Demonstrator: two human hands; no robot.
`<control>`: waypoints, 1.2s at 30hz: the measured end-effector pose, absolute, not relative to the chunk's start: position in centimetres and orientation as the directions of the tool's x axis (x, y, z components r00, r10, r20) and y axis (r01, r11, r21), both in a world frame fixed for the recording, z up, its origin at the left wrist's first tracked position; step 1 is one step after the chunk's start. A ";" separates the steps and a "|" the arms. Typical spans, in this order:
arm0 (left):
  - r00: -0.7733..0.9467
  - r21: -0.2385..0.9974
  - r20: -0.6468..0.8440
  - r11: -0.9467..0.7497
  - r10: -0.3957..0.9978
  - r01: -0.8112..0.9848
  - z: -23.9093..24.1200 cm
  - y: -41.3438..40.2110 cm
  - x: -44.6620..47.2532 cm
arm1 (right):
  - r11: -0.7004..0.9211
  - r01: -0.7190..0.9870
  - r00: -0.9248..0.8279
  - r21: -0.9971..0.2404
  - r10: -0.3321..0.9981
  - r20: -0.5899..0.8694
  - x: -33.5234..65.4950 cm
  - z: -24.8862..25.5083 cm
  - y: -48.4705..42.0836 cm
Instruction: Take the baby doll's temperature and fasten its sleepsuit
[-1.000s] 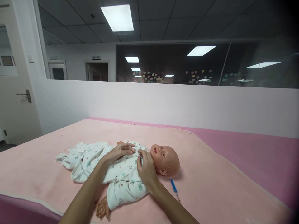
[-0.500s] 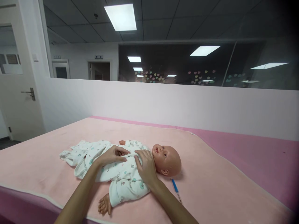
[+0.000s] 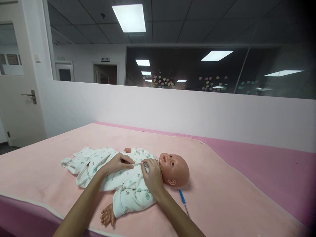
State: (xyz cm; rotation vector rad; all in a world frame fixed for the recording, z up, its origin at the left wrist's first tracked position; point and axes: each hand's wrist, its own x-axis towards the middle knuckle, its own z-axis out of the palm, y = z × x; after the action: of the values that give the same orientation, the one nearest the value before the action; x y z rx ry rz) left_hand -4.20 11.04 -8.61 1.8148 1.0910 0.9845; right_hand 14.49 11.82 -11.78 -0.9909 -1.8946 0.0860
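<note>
A baby doll (image 3: 175, 170) lies on its back, head to the right, dressed in a white patterned romper (image 3: 128, 181). My left hand (image 3: 119, 164) is at the middle of the chest, its thumb and fingertips closed on the front edge of the romper. Just below the doll's chin, my right hand (image 3: 152, 174) pinches the same edge nearer the neck. A short stretch of the white edge runs between both sets of fingertips. What lies under my fingers is hidden. The doll's near hand (image 3: 108, 215) sticks out of its sleeve.
A thin stick with a blue end (image 3: 182, 196), perhaps a thermometer, lies beside the doll's head, partly behind my right forearm. Under everything is a peach-coloured pad (image 3: 222, 197) on a pink surface (image 3: 271, 161). Behind rises a white wall (image 3: 172, 108) with a window above; a door (image 3: 19, 98) stands left.
The view has shifted slightly, so the doll and hands appear a little further left. My left fingertips have closed a bit more on the romper's edge; my right hand stays near the neck.
</note>
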 end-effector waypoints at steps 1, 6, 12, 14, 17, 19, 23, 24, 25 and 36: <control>0.330 0.895 0.217 -0.322 0.919 0.308 -8.7 11.1 -4.2 | 0.666 0.597 -0.206 -0.447 0.666 0.717 14.5 -11.8 11.8; 0.298 0.904 0.219 -0.308 0.929 0.297 -8.9 11.4 -4.2 | 0.662 0.596 -0.197 -0.455 0.670 0.716 14.4 -11.7 11.8; 0.280 0.906 0.210 -0.294 0.937 0.304 -8.6 11.0 -3.9 | 0.651 0.608 -0.195 -0.454 0.677 0.710 14.4 -11.5 11.8; 0.280 0.905 0.208 -0.293 0.937 0.308 -8.6 11.0 -3.9 | 0.648 0.614 -0.194 -0.451 0.677 0.710 14.4 -11.5 11.8; 0.281 0.902 0.205 -0.293 0.937 0.318 -8.6 11.0 -3.9 | 0.647 0.622 -0.196 -0.442 0.674 0.712 14.4 -11.6 11.8; 0.288 0.896 0.210 -0.302 0.934 0.327 -8.5 11.1 -3.9 | 0.648 0.622 -0.194 -0.440 0.671 0.716 14.4 -11.7 11.9; 0.302 0.885 0.232 -0.329 0.925 0.329 -8.4 11.0 -3.7 | 0.655 0.614 -0.193 -0.441 0.666 0.721 14.4 -11.7 11.9; 0.306 0.884 0.237 -0.336 0.922 0.325 -8.3 10.9 -3.7 | 0.656 0.612 -0.193 -0.442 0.665 0.721 14.4 -11.7 12.0; 0.313 0.883 0.242 -0.342 0.919 0.321 -8.3 10.9 -3.7 | 0.658 0.609 -0.193 -0.442 0.664 0.722 14.4 -11.7 12.0; 0.377 0.847 0.239 -0.382 0.895 0.370 -8.6 11.0 -3.9 | 0.680 0.587 -0.185 -0.438 0.640 0.746 14.4 -11.6 11.8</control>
State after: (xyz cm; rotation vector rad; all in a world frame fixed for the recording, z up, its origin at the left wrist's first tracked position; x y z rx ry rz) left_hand -3.89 11.01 -8.59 1.9266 1.0905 0.9384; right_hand 14.42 11.82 -11.63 -0.9655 -1.8613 0.0638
